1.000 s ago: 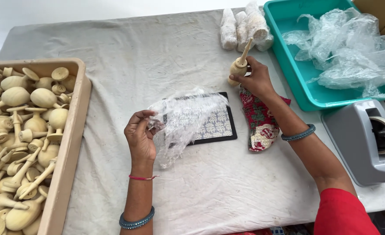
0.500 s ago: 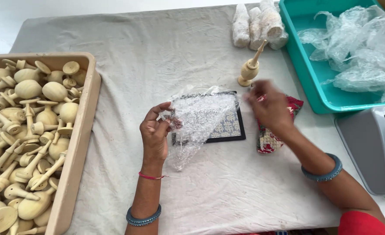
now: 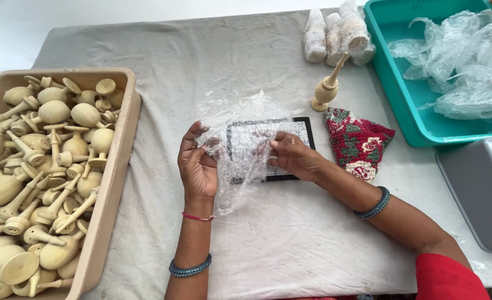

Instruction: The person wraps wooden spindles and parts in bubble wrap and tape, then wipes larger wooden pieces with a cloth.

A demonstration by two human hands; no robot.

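The left hand (image 3: 197,166) and the right hand (image 3: 290,155) both pinch a clear crinkled bubble-wrap sheet (image 3: 240,144) between them. Just beyond the right hand stands a pale turned wooden spindle (image 3: 326,89); under the sheet lies a black-framed patterned tablet (image 3: 304,130)

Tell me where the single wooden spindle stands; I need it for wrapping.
In the head view the wooden spindle stands upright on the cloth-covered table, right of centre, just below the wrapped bundles and above the red patterned cloth.

The one camera sits on the person's head and looks straight down, close, at the table (image 3: 146,44) in front.
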